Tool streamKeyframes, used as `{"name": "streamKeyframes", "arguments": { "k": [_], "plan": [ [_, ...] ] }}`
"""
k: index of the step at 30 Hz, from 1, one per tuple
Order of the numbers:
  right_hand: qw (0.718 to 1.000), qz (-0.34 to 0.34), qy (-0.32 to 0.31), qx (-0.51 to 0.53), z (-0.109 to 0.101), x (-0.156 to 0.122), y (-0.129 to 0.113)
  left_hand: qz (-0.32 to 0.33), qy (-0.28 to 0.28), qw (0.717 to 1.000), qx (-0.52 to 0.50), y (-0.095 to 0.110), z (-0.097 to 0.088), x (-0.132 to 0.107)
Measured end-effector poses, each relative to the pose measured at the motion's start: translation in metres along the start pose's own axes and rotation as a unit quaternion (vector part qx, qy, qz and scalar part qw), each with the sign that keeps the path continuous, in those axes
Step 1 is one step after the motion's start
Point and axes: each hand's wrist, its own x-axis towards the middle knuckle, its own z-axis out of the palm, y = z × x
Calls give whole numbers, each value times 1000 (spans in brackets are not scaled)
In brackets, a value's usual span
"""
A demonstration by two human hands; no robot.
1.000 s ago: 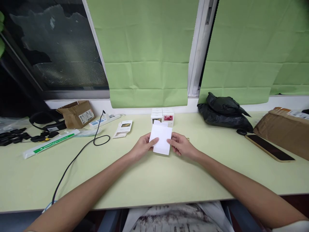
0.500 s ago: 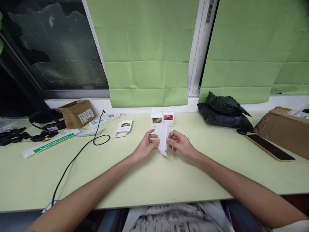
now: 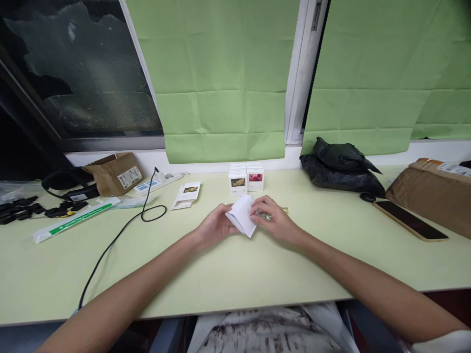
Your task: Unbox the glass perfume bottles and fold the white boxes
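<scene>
A folded sheet of white paper [image 3: 243, 215] is held up over the table between my two hands. My left hand [image 3: 216, 225] grips its left side, with the fingers partly behind it. At the right edge, my right hand [image 3: 274, 220] pinches the paper between thumb and fingers. Behind my right hand lies a small glass bottle with a gold cap [image 3: 285, 210], mostly hidden by the fingers. Just beyond the paper stand several small white boxes [image 3: 238, 184] with printed pictures. An opened, flattened white box [image 3: 186, 195] lies to the left.
A black cable [image 3: 121, 240] runs across the left side to a power strip [image 3: 158, 182]. An open cardboard box [image 3: 114, 174] stands behind it. On the right are a black plastic bag [image 3: 340, 169], a phone [image 3: 410, 220] and a brown package [image 3: 434, 193].
The paper has turned from a narrow upright strip to a wider, tilted folded piece. My right hand has shifted its fingers onto the upper right edge. The camera view has moved slightly.
</scene>
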Motion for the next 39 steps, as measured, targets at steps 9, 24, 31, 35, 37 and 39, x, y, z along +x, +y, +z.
{"name": "streamKeyframes", "arguments": {
  "k": [9,24,31,35,37,39],
  "plan": [
    [993,-44,35,-102,-1,-2,2,26,110,979,170,12,-16,-5],
    [935,100,-50,-337,-34,8,47,-54,361,732,576,41,-158,-124],
    [935,102,-57,-336,-35,8,48,48,277,580,764,39,-128,-113],
    [937,104,-54,-330,-34,7,51,30,250,596,762,22,-92,-111],
    [937,109,-52,-328,-35,7,52,22,263,579,772,10,-81,-112],
    [936,119,-53,-327,-36,8,53,22,275,553,786,-1,-78,-114]
  ]
}}
